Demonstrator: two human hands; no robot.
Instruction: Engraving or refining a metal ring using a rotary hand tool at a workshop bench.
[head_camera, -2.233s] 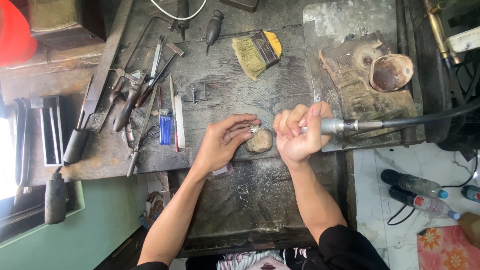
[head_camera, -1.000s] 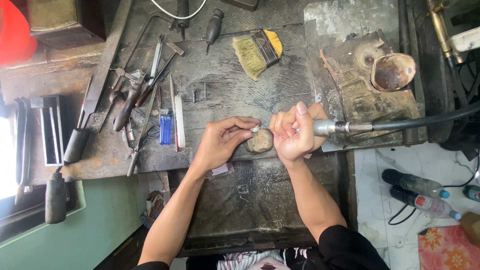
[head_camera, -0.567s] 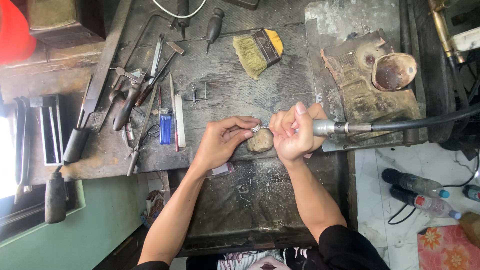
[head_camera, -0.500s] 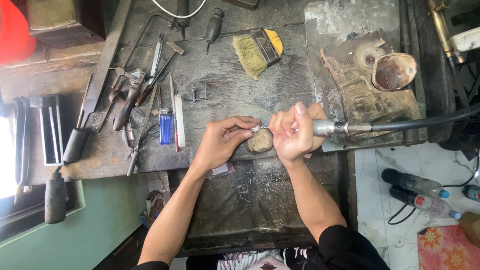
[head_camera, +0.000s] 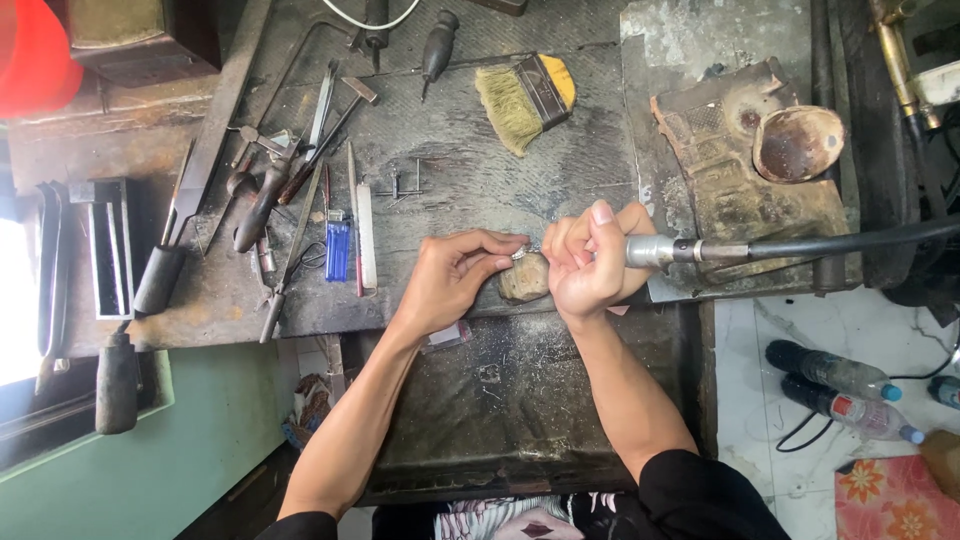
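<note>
My left hand (head_camera: 455, 277) pinches a small silvery piece (head_camera: 519, 254) between thumb and fingertips, resting it on a worn wooden bench peg (head_camera: 524, 279) at the front edge of the dark workbench (head_camera: 470, 180). My right hand (head_camera: 590, 262) is closed around the metal handpiece of a rotary tool (head_camera: 665, 250), whose black flexible shaft (head_camera: 850, 238) runs off to the right. The tool's tip meets the small piece; the tip itself is hidden by my fingers.
Files, a small hammer, a saw frame and pliers (head_camera: 270, 190) lie at the left of the bench, with a blue lighter (head_camera: 338, 250). A yellow-handled brush (head_camera: 525, 100) lies at the back. A charred block with a bowl (head_camera: 797, 143) sits right. Plastic bottles (head_camera: 835, 390) lie on the floor.
My right hand with the handpiece has shifted slightly left and closer to the left hand's fingertips. The left hand stays on the peg.
</note>
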